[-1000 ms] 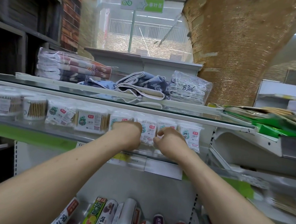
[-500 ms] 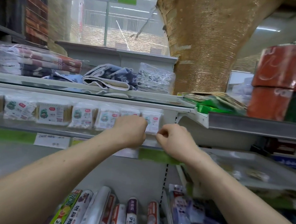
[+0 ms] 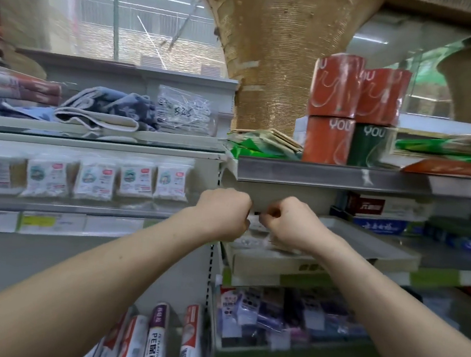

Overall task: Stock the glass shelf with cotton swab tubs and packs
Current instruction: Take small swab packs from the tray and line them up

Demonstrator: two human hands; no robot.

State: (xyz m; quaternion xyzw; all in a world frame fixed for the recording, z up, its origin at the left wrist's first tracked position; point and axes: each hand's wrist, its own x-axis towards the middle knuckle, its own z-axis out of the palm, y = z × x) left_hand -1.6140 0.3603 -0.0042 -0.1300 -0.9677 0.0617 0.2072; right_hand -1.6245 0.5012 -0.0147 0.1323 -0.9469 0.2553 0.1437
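Several cotton swab packs (image 3: 96, 182) stand upright in a row on the glass shelf (image 3: 81, 209) at the left. My left hand (image 3: 223, 214) and my right hand (image 3: 287, 223) are side by side to the right of that row, past the shelf's end. Both have their fingers curled in over a grey tray (image 3: 371, 244) on the neighbouring shelf unit. A few pale packs (image 3: 248, 240) lie in the tray just under my hands. My fingers hide whether they grip any of them.
Folded towels (image 3: 105, 111) and a clear bag (image 3: 186, 110) lie on the upper glass shelf. Red and green rolls (image 3: 332, 113) stand on the metal shelf at the right, with boxes (image 3: 382, 224) below. Film rolls (image 3: 155, 340) and a bin of packets (image 3: 286, 321) fill the bottom.
My view and both hands have swung right, from the row of packs on the glass shelf to the grey tray on the neighbouring unit. The hands stay curled and close together.
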